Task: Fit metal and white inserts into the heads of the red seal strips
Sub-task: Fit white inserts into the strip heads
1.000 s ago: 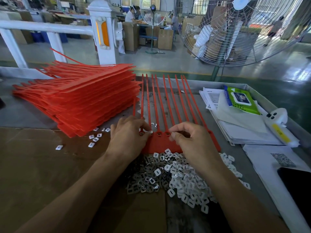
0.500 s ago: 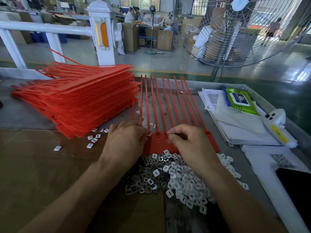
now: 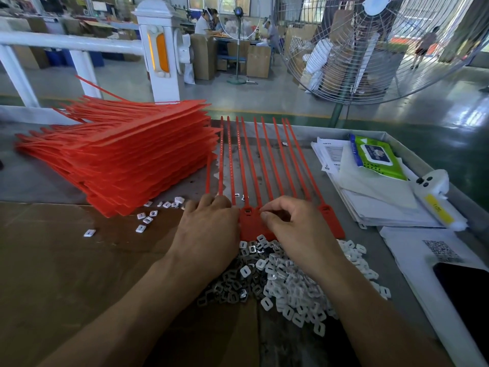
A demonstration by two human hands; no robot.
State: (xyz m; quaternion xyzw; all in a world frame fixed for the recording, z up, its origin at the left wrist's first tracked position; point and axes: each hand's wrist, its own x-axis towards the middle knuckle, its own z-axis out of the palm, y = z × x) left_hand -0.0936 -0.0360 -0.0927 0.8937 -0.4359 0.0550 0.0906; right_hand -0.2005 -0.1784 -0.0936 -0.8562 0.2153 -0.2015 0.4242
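Both hands have barely shifted since a second ago, staying on the row of red seal strips [image 3: 264,165] lying on a grey metal table [image 3: 31,181] in a factory hall. Right hand [image 3: 296,231] has thumb and forefinger pinched together over one strip head; what they hold is hidden. Left hand [image 3: 209,229] presses flat, fingers relaxed, on the heads beside it. Just behind both wrists lies a heap of metal and white inserts [image 3: 285,282]. Left of the fingers, a stack of red strips [image 3: 119,160]; right, papers [image 3: 375,202] and a wipes pack [image 3: 375,157].
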